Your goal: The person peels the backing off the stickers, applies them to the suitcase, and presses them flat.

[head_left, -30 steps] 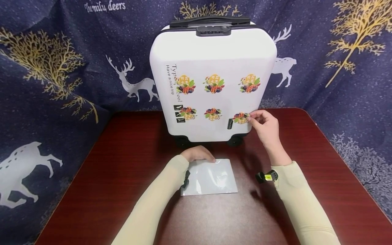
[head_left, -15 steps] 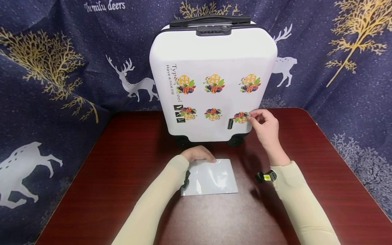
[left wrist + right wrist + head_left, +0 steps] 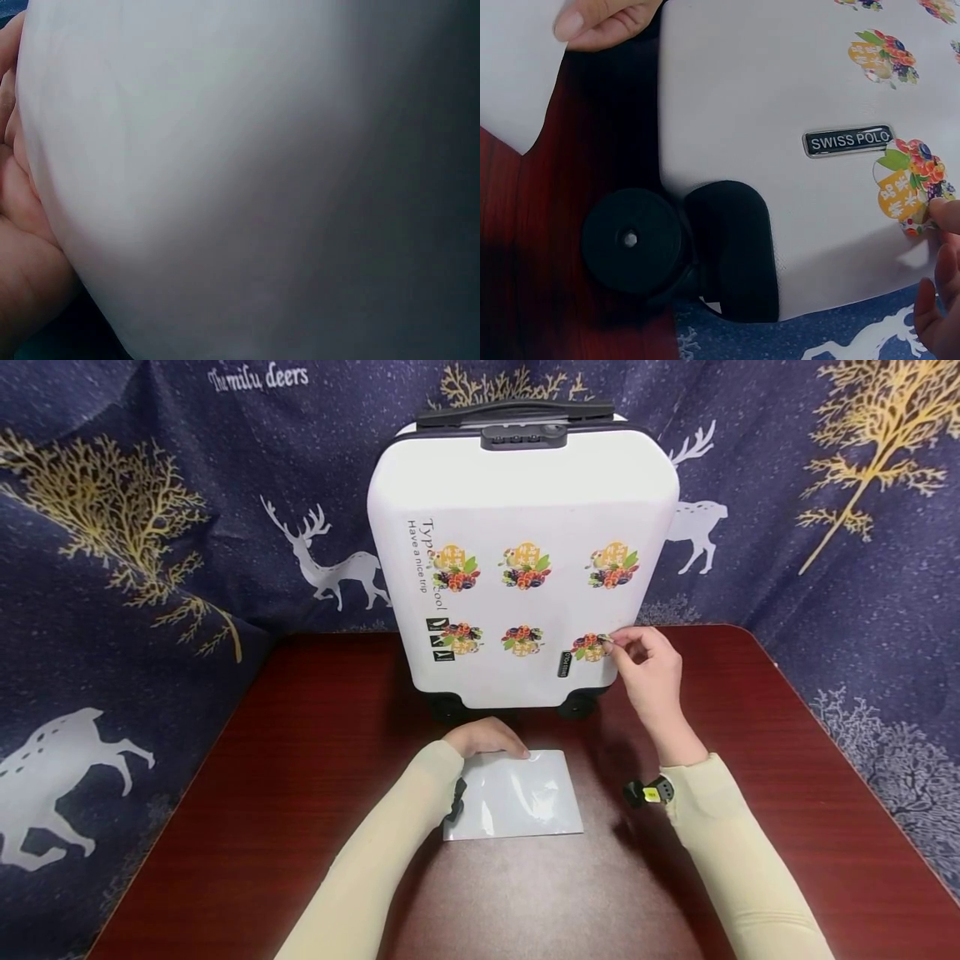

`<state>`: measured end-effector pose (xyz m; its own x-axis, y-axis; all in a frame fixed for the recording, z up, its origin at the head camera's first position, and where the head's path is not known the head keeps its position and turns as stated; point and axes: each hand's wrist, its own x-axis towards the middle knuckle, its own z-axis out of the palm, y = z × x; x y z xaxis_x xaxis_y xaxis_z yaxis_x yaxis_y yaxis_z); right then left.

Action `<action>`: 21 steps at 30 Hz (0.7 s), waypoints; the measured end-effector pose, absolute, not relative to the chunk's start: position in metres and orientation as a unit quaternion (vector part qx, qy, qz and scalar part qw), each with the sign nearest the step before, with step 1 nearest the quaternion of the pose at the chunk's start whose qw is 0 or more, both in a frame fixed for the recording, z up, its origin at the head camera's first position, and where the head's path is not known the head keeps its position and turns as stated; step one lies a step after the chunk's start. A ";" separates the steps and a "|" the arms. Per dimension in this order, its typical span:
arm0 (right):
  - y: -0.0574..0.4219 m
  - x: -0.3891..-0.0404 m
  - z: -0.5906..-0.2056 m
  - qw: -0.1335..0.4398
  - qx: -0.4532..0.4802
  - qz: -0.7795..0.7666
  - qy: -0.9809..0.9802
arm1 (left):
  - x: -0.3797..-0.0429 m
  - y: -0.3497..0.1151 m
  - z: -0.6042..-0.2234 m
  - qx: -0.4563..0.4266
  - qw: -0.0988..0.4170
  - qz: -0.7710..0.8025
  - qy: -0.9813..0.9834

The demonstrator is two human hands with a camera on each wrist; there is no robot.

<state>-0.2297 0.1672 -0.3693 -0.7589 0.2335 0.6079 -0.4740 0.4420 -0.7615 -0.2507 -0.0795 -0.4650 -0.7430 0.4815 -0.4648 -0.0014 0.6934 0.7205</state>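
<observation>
A white suitcase (image 3: 517, 477) stands upright on its wheels, with several fruit stickers on its front. My right hand (image 3: 651, 672) pinches the right edge of the lower right fruit sticker (image 3: 587, 648) between thumb and fingers. In the right wrist view, the thumb covers one edge of that sticker (image 3: 900, 187), beside the SWISS POLO badge (image 3: 847, 141). My left hand (image 3: 486, 737) holds a white sheet (image 3: 517, 797) by its far edge, in front of the suitcase. This sheet (image 3: 187, 150) fills most of the left wrist view and hides most of the left fingers.
Beneath everything is a dark red table (image 3: 247, 827). A blue cloth (image 3: 187, 427) with deer and gold trees hangs behind. The suitcase's black wheel (image 3: 631, 238) rests near the sheet in the right wrist view.
The lower right sticker's pinched edge looked bent up half a second ago and looks flatter now. My right wrist has shifted slightly left; the left hand and sheet have stayed put.
</observation>
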 end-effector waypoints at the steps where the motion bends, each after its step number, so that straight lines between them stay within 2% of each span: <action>1: 0.167 -0.230 -0.370 0.341 0.078 0.519 -0.780 | -0.251 -0.079 -0.465 0.141 0.330 0.365 0.859; 21: 0.168 -0.231 -0.372 0.355 0.060 0.497 -0.790 | -0.252 -0.079 -0.467 0.131 0.336 0.369 0.857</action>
